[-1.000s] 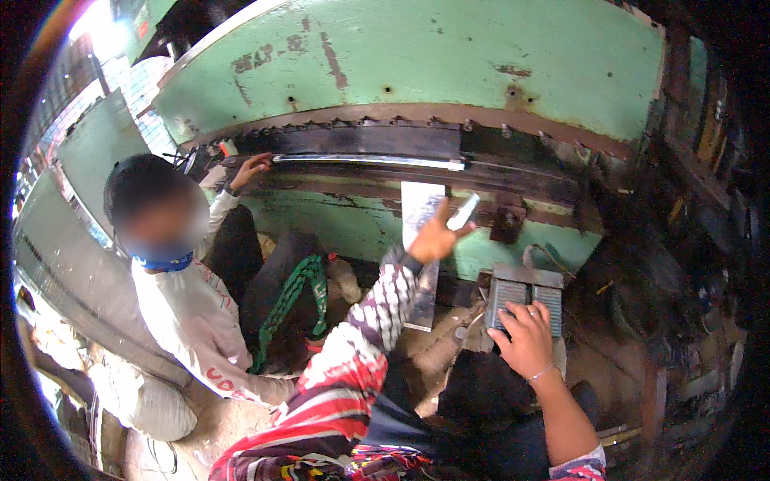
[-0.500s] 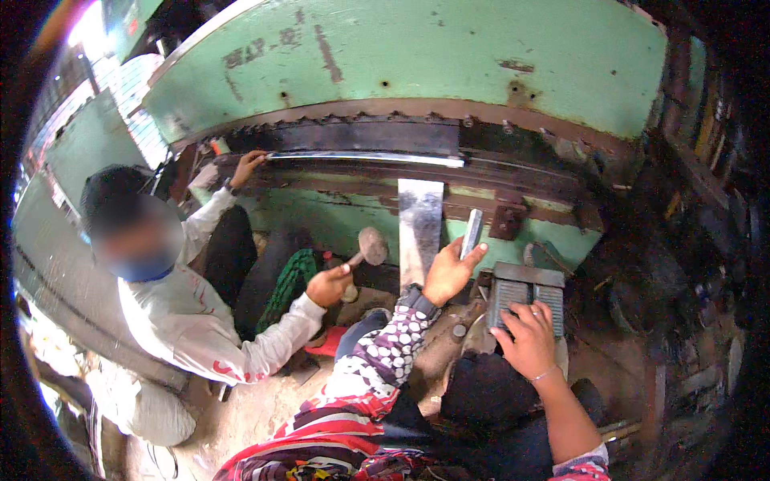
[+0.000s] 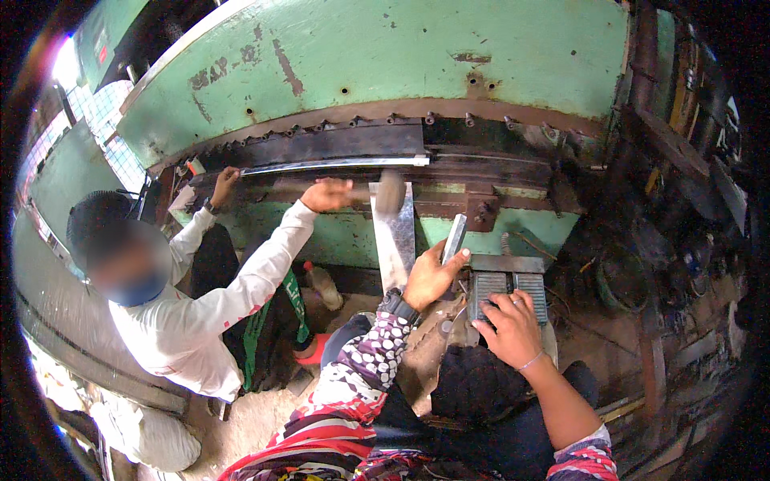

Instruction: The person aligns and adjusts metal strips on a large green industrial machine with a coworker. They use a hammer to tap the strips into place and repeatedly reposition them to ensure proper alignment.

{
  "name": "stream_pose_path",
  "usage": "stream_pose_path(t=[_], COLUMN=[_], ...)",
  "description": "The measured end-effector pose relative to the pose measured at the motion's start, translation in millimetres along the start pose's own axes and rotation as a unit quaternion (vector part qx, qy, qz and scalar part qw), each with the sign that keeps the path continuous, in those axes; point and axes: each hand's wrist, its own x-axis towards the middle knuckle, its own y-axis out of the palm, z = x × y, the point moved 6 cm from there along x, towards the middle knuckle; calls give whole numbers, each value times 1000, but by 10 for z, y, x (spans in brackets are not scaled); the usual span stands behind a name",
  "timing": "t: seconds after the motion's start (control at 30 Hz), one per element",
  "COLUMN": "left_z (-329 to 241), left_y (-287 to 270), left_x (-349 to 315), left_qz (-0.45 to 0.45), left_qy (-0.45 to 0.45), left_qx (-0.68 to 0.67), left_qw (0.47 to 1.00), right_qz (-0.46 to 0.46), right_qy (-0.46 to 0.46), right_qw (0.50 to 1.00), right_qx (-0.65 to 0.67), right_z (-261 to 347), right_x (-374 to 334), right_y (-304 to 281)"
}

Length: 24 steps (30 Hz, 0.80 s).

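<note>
Plainly, in the head view, the left hand [image 3: 431, 278] is closed around a short metal bar [image 3: 455, 234], which juts up, tilted, from between thumb and fingers, in front of a green machine [image 3: 369, 60]. The right hand [image 3: 512, 327] is half open, fingers spread, resting on a grey ridged box [image 3: 492, 285] and gripping nothing. Off to the left, a co-worker [image 3: 180, 325] holds a blurred mallet [image 3: 391, 192] near a long shiny strip [image 3: 333, 166] lying along the machine; whether it strikes anything, I cannot tell. The step in hand looks like adjusting that strip, with the bar held aside. The next move seems to call for a steady grip on the bar and no pressing on the box while the mallet is so near.
</note>
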Motion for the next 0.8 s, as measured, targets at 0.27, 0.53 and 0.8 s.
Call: stream_pose_path(t=[0.27, 0.53, 0.8], left_z=[-130, -111, -168], left_y=[-38, -37, -36], left_x=[-47, -50, -62], left_qz=[-4, -4, 13], left_qy=[11, -1, -16], left_qx=[5, 11, 19], left_qw=[1000, 1000, 1000], right_qz=[-5, -17, -13], right_qy=[1, -6, -5], right_qw=[1000, 1000, 1000], right_qx=[-9, -2, -6], right_z=[1, -1, 3], right_x=[-8, 0, 1], right_y=[13, 12, -7])
